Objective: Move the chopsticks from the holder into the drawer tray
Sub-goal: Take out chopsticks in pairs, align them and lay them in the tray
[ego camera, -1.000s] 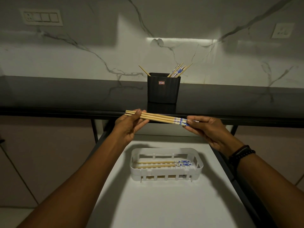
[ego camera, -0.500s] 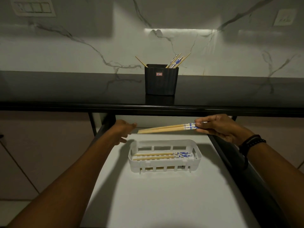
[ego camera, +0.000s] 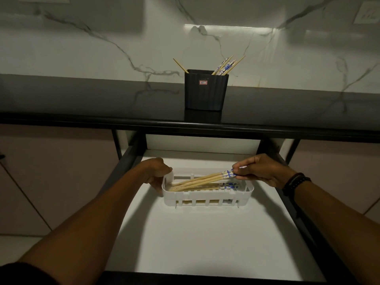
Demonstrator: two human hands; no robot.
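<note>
Several chopsticks (ego camera: pixel 202 179) pinched in right hand (ego camera: pixel 261 171), tips in tray (ego camera: pixel 207 195); left hand (ego camera: pixel 156 173) gripped tray end. Next: lower flat, release.

Home kitchen — dark polished countertop (ego camera: pixel 82 99) against white marble-veined backsplash (ego camera: pixel 102 38), wall socket plate (ego camera: pixel 368 15) at upper right, under-cabinet light strip (ego camera: pixel 226 28). Pulled-out white drawer (ego camera: pixel 205 243) below counter, chopstick holder (ego camera: pixel 206 89) on top — plain cabinet fronts (ego camera: pixel 51 171) either side.
</note>
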